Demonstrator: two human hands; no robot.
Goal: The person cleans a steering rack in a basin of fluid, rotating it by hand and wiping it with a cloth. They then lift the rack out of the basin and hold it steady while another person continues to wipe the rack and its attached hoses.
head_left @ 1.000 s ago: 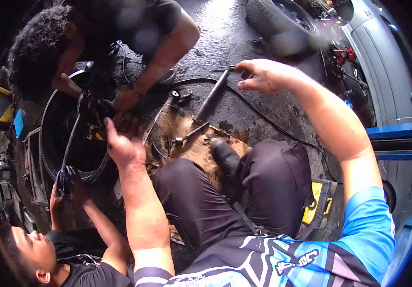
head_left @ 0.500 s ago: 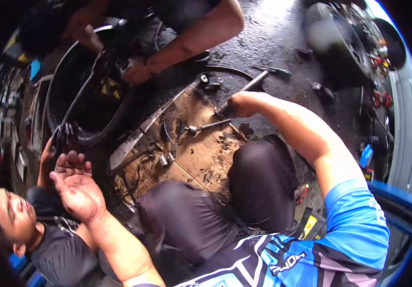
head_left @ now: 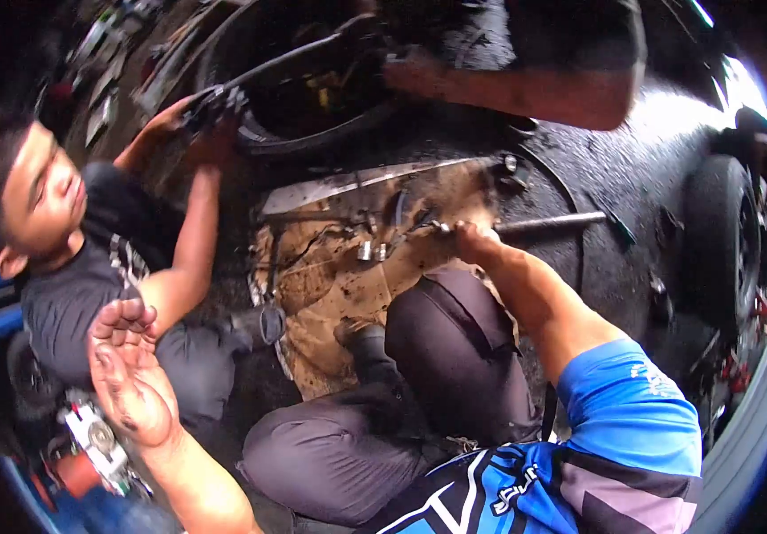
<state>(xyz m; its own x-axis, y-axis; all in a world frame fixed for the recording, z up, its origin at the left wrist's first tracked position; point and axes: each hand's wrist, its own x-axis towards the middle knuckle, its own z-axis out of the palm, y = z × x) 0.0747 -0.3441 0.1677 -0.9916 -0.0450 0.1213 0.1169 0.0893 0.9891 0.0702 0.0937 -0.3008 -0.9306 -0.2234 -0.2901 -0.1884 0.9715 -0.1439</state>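
Observation:
My left hand (head_left: 134, 374) is raised at the lower left, palm up, with dirty fingers loosely bent and nothing in it. My right hand (head_left: 477, 242) is closed around a thin metal rod beside a small metal joint (head_left: 441, 228), low over the stained cardboard (head_left: 321, 298). A thick metal pipe (head_left: 552, 222) extends to the right from behind this hand; whether it touches the hand is hidden. Left of the hand, small metal cylinders (head_left: 373, 252) and dark cables (head_left: 312, 236) lie on the cardboard.
A person in a dark shirt (head_left: 72, 298) sits at the left, hands on a long bar (head_left: 299, 58) by a tyre (head_left: 312, 142). Another person's forearm (head_left: 508, 89) reaches in above. A wheel (head_left: 722, 240) stands at right on wet dark floor (head_left: 615, 276).
The view has swung left, bringing the seated person further in. My right hand has shifted from beside the thick pipe to the rod near the joint. My left hand stays raised.

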